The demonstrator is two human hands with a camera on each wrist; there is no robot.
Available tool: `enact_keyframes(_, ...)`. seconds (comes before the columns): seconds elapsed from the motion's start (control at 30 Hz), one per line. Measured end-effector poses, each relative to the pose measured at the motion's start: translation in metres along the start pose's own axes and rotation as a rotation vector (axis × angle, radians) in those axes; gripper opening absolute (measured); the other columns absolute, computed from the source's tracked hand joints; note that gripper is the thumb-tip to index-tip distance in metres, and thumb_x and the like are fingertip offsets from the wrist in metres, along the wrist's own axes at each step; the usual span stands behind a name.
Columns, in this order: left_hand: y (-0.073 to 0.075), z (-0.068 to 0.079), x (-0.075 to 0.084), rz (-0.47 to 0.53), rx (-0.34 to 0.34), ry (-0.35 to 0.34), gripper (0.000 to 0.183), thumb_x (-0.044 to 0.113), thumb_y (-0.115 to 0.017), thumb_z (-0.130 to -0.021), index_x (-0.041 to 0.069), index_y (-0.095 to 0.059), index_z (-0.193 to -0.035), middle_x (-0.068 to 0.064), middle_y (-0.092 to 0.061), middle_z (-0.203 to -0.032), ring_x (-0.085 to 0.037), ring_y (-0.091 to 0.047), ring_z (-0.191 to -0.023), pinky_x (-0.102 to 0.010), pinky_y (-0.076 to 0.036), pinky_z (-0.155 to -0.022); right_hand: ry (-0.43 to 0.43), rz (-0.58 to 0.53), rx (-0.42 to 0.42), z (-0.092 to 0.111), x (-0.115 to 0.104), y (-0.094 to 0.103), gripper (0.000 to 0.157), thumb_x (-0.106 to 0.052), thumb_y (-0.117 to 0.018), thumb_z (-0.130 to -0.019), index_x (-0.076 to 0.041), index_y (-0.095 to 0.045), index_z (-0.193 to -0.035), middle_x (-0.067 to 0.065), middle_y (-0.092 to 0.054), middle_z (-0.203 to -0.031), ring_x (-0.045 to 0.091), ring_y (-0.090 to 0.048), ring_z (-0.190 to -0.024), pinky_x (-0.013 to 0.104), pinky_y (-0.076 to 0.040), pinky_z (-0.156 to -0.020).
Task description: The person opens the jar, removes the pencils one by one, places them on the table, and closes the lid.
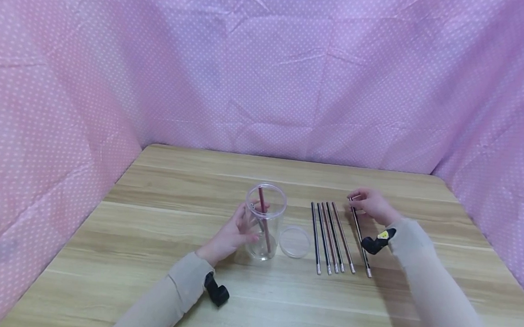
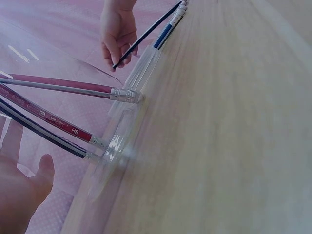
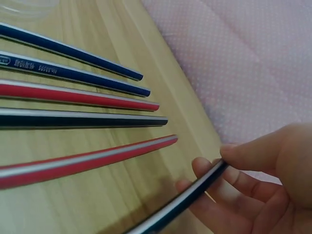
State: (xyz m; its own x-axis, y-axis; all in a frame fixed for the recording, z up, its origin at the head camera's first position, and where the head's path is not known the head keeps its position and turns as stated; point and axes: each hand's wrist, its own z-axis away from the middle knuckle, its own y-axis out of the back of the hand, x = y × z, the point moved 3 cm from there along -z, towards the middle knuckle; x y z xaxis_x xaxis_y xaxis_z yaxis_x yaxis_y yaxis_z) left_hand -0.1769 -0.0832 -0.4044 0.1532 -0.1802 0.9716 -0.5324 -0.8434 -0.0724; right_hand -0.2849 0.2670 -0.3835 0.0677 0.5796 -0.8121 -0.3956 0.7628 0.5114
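Note:
My left hand (image 1: 235,230) curves round the left side of a clear plastic jar (image 1: 273,229), which stands upright on the table. Red and dark pencils lean inside it; a red pencil (image 2: 58,117) shows its metal end near the jar's base. At the right, my right hand (image 1: 372,205) pinches the far tip of a dark blue striped pencil (image 3: 187,195) between thumb and fingers. That pencil slants with its eraser end towards me. Between the hands lies a row of several red and dark blue pencils (image 1: 330,232), eraser ends towards me.
A round clear lid (image 1: 295,242) lies flat just right of the jar. The wooden table (image 1: 189,179) ends at a far edge against a pink dotted curtain (image 1: 276,74), which also hangs at both sides.

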Motion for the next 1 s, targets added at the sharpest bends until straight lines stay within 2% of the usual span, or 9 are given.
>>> enact_keyframes(0.17,0.000,0.000,0.000,-0.002,0.002,-0.006,0.085,-0.017,-0.053,-0.081,0.010,-0.010,-0.149,-0.017,-0.022,-0.155,-0.031,-0.015,-0.145,-0.054,-0.007,-0.117,-0.016,-0.049,-0.006,-0.007,0.009,-0.006,0.037,-0.004,-0.049,-0.095,0.014,-0.041,-0.126,0.020,-0.061,-0.108,0.009,-0.061,-0.082,0.026,-0.056,-0.072)
enact_keyframes(0.33,-0.001,0.001,0.001,-0.002,0.006,-0.005,0.086,-0.016,-0.054,-0.081,0.011,-0.010,-0.150,-0.017,-0.022,-0.155,-0.031,-0.015,-0.145,-0.053,-0.007,-0.118,-0.008,-0.031,0.022,-0.013,0.012,-0.011,0.037,-0.006,-0.053,-0.094,0.014,-0.045,-0.123,0.011,-0.065,-0.099,0.002,-0.058,-0.076,0.020,-0.053,-0.068)
enact_keyframes(0.67,-0.003,0.001,0.001,0.008,0.006,-0.013,0.087,-0.013,-0.057,-0.081,0.007,-0.008,-0.150,-0.018,-0.022,-0.155,-0.033,-0.017,-0.144,-0.054,-0.007,-0.117,-0.002,-0.027,0.067,-0.023,0.016,-0.018,0.033,-0.005,-0.055,-0.092,0.014,-0.049,-0.119,0.002,-0.063,-0.090,0.002,-0.055,-0.074,0.018,-0.051,-0.066)
enact_keyframes(0.9,-0.005,0.002,0.002,-0.005,0.021,0.004,0.086,-0.017,-0.053,-0.081,0.008,-0.009,-0.150,-0.016,-0.023,-0.155,-0.032,-0.017,-0.144,-0.053,-0.007,-0.117,-0.011,0.030,0.109,-0.021,0.014,-0.021,0.032,-0.004,-0.056,-0.091,0.012,-0.051,-0.118,0.023,-0.062,-0.108,0.006,-0.056,-0.078,0.020,-0.051,-0.067)
enact_keyframes(1.0,-0.006,0.002,0.002,-0.012,0.024,0.007,0.084,-0.016,-0.053,-0.081,0.007,-0.010,-0.149,-0.016,-0.024,-0.155,-0.031,-0.017,-0.144,-0.053,-0.007,-0.118,-0.013,0.064,0.112,-0.020,0.013,-0.023,0.030,-0.004,-0.055,-0.092,0.011,-0.051,-0.117,0.026,-0.061,-0.109,0.012,-0.059,-0.081,0.024,-0.053,-0.069)
